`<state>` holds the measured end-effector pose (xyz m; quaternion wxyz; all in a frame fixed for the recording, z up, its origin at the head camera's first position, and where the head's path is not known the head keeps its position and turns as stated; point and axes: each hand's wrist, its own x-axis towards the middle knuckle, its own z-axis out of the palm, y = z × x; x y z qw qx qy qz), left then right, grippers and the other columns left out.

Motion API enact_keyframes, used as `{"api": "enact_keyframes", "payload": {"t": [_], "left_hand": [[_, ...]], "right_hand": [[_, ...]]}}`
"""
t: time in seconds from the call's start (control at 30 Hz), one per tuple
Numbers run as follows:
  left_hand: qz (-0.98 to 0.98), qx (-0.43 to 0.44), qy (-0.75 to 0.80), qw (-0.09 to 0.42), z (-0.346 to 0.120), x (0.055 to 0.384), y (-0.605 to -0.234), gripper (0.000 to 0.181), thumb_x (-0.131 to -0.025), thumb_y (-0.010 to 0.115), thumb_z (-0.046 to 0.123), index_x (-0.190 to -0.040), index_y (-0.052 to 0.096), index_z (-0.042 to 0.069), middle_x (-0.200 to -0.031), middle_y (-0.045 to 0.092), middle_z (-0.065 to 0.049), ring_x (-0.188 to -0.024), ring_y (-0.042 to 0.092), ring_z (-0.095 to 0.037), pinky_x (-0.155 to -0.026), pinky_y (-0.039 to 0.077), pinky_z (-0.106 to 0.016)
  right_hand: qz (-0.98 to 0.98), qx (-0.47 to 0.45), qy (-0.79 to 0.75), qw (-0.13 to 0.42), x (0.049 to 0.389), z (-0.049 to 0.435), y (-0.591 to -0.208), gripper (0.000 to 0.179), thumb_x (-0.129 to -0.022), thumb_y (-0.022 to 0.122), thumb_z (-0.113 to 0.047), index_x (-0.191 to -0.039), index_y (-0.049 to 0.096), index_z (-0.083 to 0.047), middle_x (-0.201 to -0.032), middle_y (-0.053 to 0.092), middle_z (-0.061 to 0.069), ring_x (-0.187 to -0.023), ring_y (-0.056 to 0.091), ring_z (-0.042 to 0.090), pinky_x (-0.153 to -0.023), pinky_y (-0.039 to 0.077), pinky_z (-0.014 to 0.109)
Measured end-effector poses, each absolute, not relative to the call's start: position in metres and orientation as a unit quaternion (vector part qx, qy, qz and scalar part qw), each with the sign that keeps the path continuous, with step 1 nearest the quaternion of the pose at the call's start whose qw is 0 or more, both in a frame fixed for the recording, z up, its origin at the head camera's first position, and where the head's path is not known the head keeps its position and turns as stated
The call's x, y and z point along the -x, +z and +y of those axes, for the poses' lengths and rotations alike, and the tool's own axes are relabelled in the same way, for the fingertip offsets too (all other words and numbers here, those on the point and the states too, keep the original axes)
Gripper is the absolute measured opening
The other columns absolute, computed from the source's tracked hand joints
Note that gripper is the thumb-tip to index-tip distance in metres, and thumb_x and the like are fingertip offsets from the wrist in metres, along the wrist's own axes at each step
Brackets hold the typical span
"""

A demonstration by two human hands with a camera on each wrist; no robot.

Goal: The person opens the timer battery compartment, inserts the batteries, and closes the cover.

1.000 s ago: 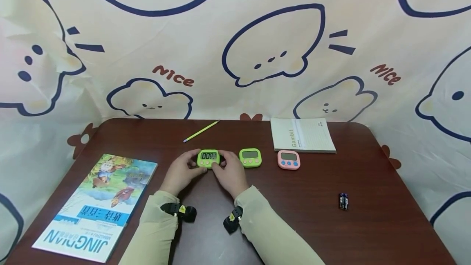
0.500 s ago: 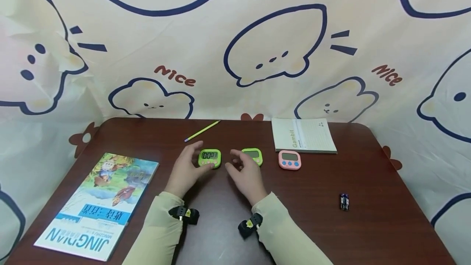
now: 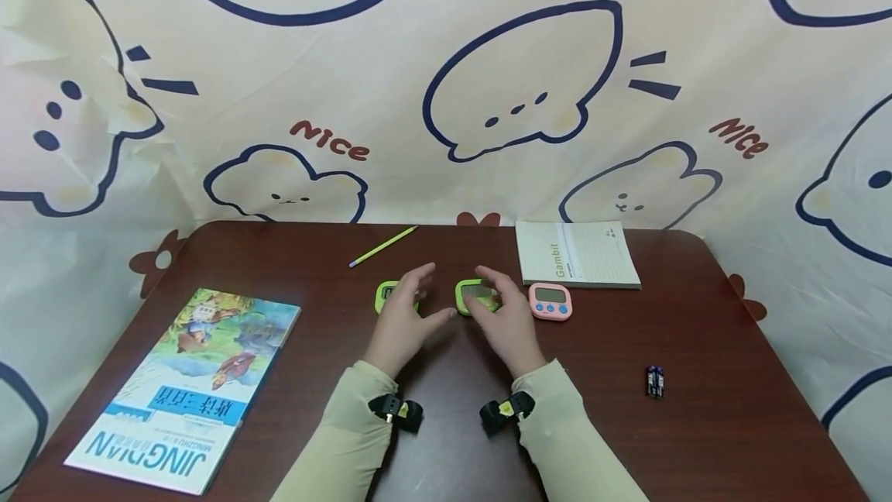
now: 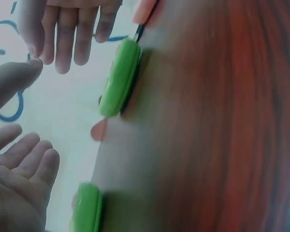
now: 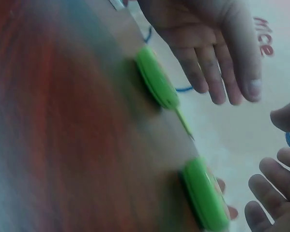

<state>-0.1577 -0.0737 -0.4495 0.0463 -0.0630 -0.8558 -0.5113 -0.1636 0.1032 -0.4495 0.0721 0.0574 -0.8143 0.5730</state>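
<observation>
Supporting the small items, the bench (image 3: 725,440) lies beneath the left hand (image 3: 403,324) and right hand (image 3: 507,322), each grip relaxed and holding nothing. Just beside, the left green timer (image 3: 383,297) and right green timer (image 3: 473,292) rest flat, faces up, presumably for easy reading.

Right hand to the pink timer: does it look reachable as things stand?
Likely yes: the right hand holds nothing, and the pink timer lies just beside it, with nothing seen between them.
</observation>
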Motion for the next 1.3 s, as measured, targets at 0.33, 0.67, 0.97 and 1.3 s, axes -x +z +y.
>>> {"api": "enact_keyframes", "payload": {"t": [0.33,0.67,0.97,1.3], "left_hand": [[-0.87,0.039,-0.489,-0.041,-0.042,0.167,-0.459,0.088,-0.082,0.086,0.02,-0.153,0.037,0.005,-0.147,0.047,-0.015,-0.126,0.056,-0.031,-0.103,0.05,-0.042],[-0.887,0.029,-0.456,-0.061,-0.034,0.175,-0.461,0.078,-0.085,0.082,0.014,-0.151,0.041,0.004,-0.146,0.048,-0.015,-0.119,0.06,-0.026,-0.096,0.054,-0.039],[-0.87,0.038,-0.492,0.003,-0.035,0.163,-0.451,0.071,-0.085,0.081,0.007,-0.148,0.047,0.007,-0.139,0.053,-0.01,-0.102,0.066,-0.022,-0.085,0.058,-0.032],[-0.801,0.114,-0.585,0.058,-0.048,0.131,-0.415,0.069,-0.083,0.081,0.001,-0.144,0.049,0.004,-0.135,0.051,-0.01,-0.115,0.063,-0.022,-0.094,0.054,-0.026]], "right_hand": [[-0.829,-0.007,0.559,0.002,0.172,0.127,-0.452,0.053,-0.093,0.063,-0.004,-0.144,0.05,-0.001,-0.139,0.056,0.019,-0.126,0.055,0.032,-0.103,0.047,0.049],[-0.817,0.025,0.575,-0.034,0.168,0.124,-0.457,0.056,-0.094,0.063,-0.009,-0.147,0.047,-0.001,-0.137,0.058,0.019,-0.126,0.056,0.03,-0.101,0.049,0.048],[-0.792,0.014,0.611,-0.001,0.161,0.13,-0.444,0.051,-0.094,0.064,-0.008,-0.143,0.052,-0.003,-0.139,0.058,0.012,-0.126,0.056,0.027,-0.102,0.049,0.047],[-0.761,-0.011,0.649,0.013,0.124,0.134,-0.408,0.047,-0.093,0.067,-0.007,-0.14,0.057,-0.009,-0.135,0.061,0.007,-0.119,0.06,0.021,-0.095,0.054,0.028]]}}
